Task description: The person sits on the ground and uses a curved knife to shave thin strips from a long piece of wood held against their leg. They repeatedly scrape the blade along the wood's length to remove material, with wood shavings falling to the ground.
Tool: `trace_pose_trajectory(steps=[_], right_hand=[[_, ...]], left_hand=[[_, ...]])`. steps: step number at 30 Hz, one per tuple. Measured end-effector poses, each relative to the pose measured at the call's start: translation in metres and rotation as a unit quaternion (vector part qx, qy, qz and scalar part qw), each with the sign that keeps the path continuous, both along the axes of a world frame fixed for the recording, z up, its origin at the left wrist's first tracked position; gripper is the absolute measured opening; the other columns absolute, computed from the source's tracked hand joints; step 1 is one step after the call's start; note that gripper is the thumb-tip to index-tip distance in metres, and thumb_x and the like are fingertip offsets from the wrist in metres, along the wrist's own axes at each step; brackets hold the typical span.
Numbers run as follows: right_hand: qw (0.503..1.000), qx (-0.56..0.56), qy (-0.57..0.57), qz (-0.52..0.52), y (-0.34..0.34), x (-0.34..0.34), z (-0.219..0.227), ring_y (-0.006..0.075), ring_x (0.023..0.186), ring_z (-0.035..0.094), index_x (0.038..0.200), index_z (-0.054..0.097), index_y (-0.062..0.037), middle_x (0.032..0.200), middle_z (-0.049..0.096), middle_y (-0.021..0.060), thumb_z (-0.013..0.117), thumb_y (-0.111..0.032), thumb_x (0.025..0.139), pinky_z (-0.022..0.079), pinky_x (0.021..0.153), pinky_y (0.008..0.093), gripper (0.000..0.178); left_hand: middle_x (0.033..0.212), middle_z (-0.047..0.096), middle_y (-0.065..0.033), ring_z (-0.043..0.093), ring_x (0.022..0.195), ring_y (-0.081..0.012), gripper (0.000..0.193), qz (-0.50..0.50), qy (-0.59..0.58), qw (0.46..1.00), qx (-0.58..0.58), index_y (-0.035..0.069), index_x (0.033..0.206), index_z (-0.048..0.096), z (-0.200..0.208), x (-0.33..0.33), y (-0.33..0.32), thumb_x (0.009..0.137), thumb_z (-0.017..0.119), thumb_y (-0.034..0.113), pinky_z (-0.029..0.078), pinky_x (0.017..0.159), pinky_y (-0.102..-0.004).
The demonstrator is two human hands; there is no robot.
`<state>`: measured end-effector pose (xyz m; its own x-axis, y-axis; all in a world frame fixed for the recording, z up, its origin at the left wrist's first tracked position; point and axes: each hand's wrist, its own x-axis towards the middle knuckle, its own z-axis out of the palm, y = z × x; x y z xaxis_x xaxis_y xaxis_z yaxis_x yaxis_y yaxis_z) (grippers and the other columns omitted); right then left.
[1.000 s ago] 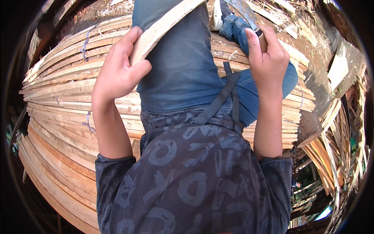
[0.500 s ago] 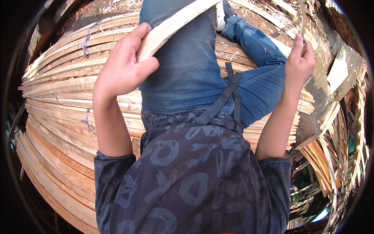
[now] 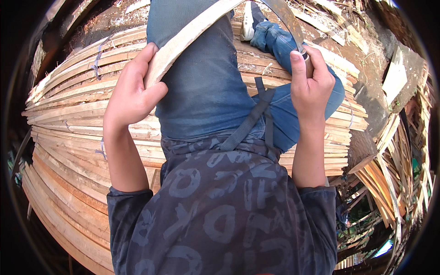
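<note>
Slanting across the left thigh (image 3: 197, 91), the pale wooden strip (image 3: 185, 41) is running from the left hand (image 3: 136, 94) up and rightward to the upper edge of view. The left hand is gripping its near end, thumb on one side and fingers on the other. The right hand (image 3: 312, 82) is closing around the handle (image 3: 309, 68) of a curved metal blade (image 3: 289, 22), which is arching toward the strip's far portion. Whether metal and wood are touching is not showing.

The step in hand is apparently trimming or shaving the strip. The next move is likely calling for a steady near end, a controlled blade angle, and a stroke directed clear of the leg.

Edges: the thigh is lying directly below the strip, and the bent right knee (image 3: 332, 98) is sitting just beside the right hand, limiting low swings on that side. A shoe (image 3: 247, 23) is resting below the gap between strip and blade. Open room is lying to the right, above the shaving-strewn ground (image 3: 339, 52). Farther out, stacked wooden slats (image 3: 68, 183) are spreading beneath the person, while loose strips (image 3: 389, 169) are crowding the far right.
</note>
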<state>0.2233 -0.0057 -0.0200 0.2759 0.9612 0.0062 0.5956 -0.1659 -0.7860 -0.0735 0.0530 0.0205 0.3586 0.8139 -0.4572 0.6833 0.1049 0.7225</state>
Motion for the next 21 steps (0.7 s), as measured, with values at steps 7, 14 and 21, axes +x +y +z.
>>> trace_pose_trajectory(steps=[7,14,21], right_hand=[[0.992,0.074,-0.080,0.069,0.031,-0.005,-0.014,0.0267,0.055,0.060,0.091,0.065,-0.0055,0.062,0.060,0.0087,0.073,-0.030,0.085,0.045,0.050,0.0335,0.026],[0.979,0.109,-0.162,0.052,0.043,0.017,-0.027,0.0265,0.057,0.061,0.092,0.066,-0.0075,0.063,0.061,0.0070,0.072,-0.034,0.085,0.046,0.050,0.0333,0.028],[0.968,0.115,-0.217,0.042,0.049,0.045,-0.029,0.0267,0.057,0.062,0.092,0.065,-0.0082,0.064,0.061,0.0068,0.070,-0.035,0.087,0.047,0.051,0.0339,0.028]], left_hand=[[0.074,0.035,-0.0026,0.035,0.070,-0.0131,0.030,0.040,-0.037,0.997,-0.059,0.000,0.094,0.047,0.003,0.000,0.003,0.067,0.053,0.012,0.035,0.061,-0.0276],[0.074,0.032,-0.0018,0.033,0.069,-0.0117,0.025,0.026,-0.039,0.993,-0.105,0.002,0.089,0.046,0.011,0.005,0.008,0.067,0.052,0.013,0.032,0.059,-0.0262],[0.071,0.033,-0.0021,0.033,0.066,-0.0123,0.023,0.023,-0.073,0.992,-0.102,0.003,0.087,0.046,0.006,0.006,0.010,0.068,0.053,0.014,0.032,0.058,-0.0276]])
